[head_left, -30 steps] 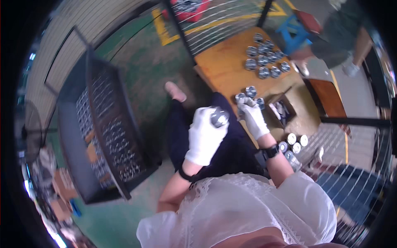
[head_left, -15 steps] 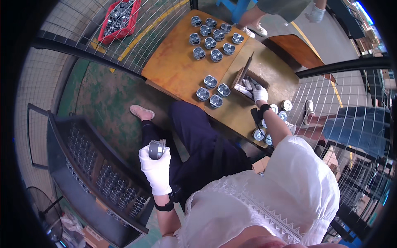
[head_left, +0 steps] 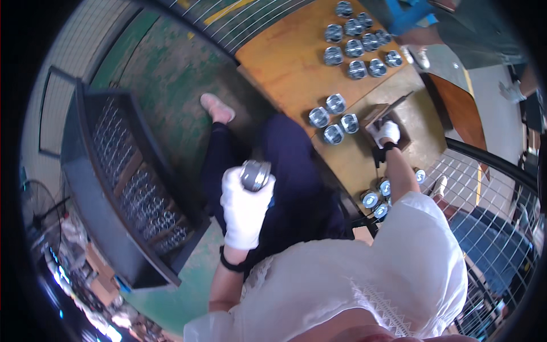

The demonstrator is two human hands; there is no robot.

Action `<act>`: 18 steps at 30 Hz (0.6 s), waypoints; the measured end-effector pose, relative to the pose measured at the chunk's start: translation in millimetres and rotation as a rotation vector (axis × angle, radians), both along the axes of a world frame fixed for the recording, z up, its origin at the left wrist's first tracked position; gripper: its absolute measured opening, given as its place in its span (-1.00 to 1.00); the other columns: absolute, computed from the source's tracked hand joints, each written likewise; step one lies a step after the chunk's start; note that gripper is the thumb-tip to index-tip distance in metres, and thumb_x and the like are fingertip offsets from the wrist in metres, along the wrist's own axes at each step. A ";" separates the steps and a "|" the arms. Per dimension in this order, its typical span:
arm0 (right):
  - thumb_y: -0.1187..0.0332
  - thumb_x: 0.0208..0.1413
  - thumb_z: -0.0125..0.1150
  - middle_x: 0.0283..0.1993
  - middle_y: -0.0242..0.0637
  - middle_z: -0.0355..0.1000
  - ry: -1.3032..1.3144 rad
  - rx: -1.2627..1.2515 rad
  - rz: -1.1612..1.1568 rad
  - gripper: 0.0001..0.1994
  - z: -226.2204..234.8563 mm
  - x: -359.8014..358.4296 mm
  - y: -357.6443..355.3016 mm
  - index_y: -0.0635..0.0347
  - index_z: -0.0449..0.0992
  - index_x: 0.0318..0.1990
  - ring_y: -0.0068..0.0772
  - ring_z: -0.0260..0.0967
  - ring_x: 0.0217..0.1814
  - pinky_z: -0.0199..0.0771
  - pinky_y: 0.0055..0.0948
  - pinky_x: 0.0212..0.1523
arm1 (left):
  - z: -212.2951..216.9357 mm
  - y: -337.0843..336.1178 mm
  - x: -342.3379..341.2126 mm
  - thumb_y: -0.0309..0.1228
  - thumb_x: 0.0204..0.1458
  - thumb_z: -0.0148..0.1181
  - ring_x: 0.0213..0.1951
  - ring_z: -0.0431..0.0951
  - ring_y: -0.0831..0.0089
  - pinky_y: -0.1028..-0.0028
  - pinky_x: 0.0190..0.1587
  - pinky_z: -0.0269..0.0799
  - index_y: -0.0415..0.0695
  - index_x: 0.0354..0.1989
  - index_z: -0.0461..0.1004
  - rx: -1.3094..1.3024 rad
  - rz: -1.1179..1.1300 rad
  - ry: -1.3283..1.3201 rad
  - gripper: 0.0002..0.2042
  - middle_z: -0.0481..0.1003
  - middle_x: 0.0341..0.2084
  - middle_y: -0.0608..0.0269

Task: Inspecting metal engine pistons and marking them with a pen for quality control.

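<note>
My left hand, in a white glove, is raised over my lap. Its fingers wrap round a metal piston with a dark skirt and ring grooves. On the table, my gloved right hand reaches into a small brown box. Its fingertips are partly hidden and blurred there, so what they touch cannot be made out. A small cluster of pistons stands on the wood left of the box. More pistons with pale round tops sit by my right forearm.
A larger group of pistons covers the far part of the wooden table. To my left stands a dark rack filled with rows of metal parts. Wire mesh fencing borders the right side, with another person's gloved hand beyond.
The view has swung, so the table appears farther right and the rack shifts. My left hand still grips the piston, now tilted differently. My right hand remains in the box.
</note>
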State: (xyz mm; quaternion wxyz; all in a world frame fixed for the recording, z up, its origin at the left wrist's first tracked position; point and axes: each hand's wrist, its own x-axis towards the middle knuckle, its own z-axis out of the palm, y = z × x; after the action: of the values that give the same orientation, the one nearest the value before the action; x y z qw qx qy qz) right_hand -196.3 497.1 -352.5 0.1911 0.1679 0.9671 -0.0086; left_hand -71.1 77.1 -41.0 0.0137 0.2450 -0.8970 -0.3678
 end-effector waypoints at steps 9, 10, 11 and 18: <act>0.16 0.28 0.06 -0.02 0.07 0.55 0.279 -0.322 -0.340 -0.65 65.1 40.0 -12.3 0.29 0.57 -0.07 0.06 0.52 0.03 0.47 -0.11 0.05 | -10.1 -1.5 17.7 -0.53 -0.13 0.38 -0.34 0.60 0.13 0.23 -0.26 0.52 -0.13 -0.09 0.33 -0.063 -0.073 0.205 -0.58 0.46 -0.31 0.10; 0.14 0.30 0.06 0.00 0.04 0.55 0.357 -0.400 -0.281 -0.63 76.7 50.9 -20.7 0.29 0.56 -0.02 -0.04 0.53 0.04 0.47 -0.17 0.06 | -8.9 -2.6 17.9 -0.53 -0.13 0.38 -0.33 0.59 0.11 0.22 -0.26 0.52 -0.13 -0.09 0.33 -0.079 -0.102 0.252 -0.58 0.46 -0.30 0.10; 0.13 0.31 0.07 0.02 0.02 0.55 0.434 -0.476 -0.223 -0.61 89.9 64.0 -33.3 0.29 0.55 0.03 -0.13 0.54 0.05 0.46 -0.23 0.07 | -8.0 -4.5 20.3 -0.53 -0.13 0.38 -0.33 0.59 0.10 0.21 -0.26 0.52 -0.14 -0.09 0.33 -0.094 -0.134 0.297 -0.58 0.45 -0.29 0.10; 0.32 0.38 0.02 -0.33 -0.39 0.45 0.123 -1.612 -0.121 -0.77 322.8 125.6 -228.7 0.24 0.42 0.05 -0.65 0.36 -0.44 0.41 -0.60 -0.33 | 30.4 -9.2 44.9 -0.47 -0.12 0.40 -0.20 0.54 0.07 0.17 -0.14 0.46 -0.17 -0.10 0.33 -0.101 -0.189 0.303 -0.58 0.44 -0.24 0.07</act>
State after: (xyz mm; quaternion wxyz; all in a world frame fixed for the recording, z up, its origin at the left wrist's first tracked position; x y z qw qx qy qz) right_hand -70.6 268.4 -29.7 0.1992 0.0299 0.6614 -0.7225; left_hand -26.1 67.9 -10.6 0.1267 0.1005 -0.9210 -0.3544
